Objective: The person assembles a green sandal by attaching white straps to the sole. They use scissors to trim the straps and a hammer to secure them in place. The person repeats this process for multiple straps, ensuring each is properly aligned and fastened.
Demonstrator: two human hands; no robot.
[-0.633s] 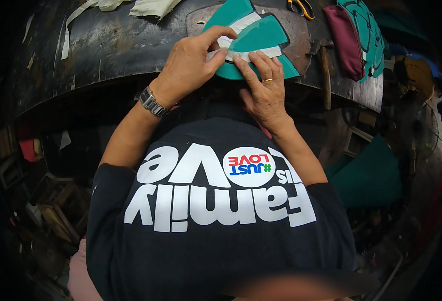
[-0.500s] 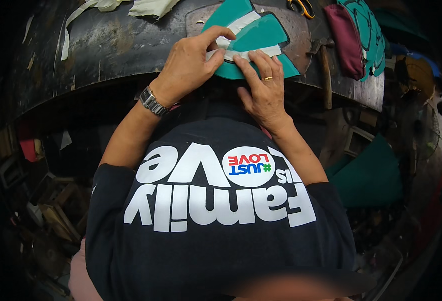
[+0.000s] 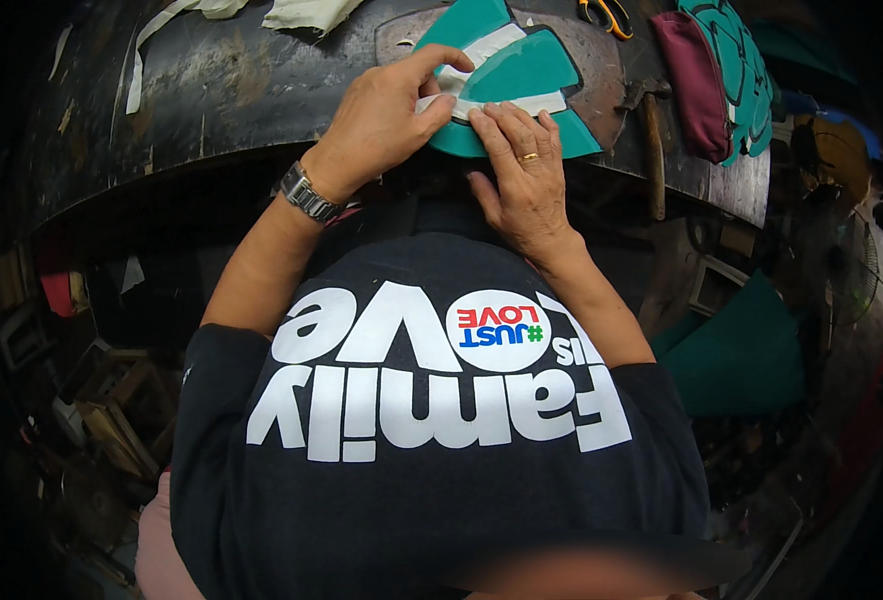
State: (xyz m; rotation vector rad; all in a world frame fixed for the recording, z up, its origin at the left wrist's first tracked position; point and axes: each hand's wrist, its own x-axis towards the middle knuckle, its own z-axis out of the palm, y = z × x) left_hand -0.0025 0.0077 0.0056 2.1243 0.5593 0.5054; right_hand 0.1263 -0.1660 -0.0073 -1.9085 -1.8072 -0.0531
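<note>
A flat teal green piece [image 3: 529,70] with dark edges lies on a smooth brownish slab [image 3: 601,85] on the bench. White strips [image 3: 544,103] run along its edges, meeting near the left side. My left hand [image 3: 379,122], with a metal watch at the wrist, curls over that left corner. Its thumb and bent index finger bear on the white strip, and the other fingers are hidden. My right hand [image 3: 523,180], wearing a gold ring, lies with fingers stretched and flat on the lower strip and the teal green piece.
Orange-handled scissors [image 3: 611,15] lie beyond the slab. A hammer [image 3: 653,150] rests at the bench edge, beside a maroon and teal stack of pieces [image 3: 701,85]. White scraps [image 3: 306,12] lie at the far left of the dark bench [image 3: 221,90]. Green sheet material [image 3: 736,350] is low on the right.
The fingers of my right hand have shifted slightly along the strip and sit closer together. My left hand keeps its place at the corner. The whole view has moved a little.
</note>
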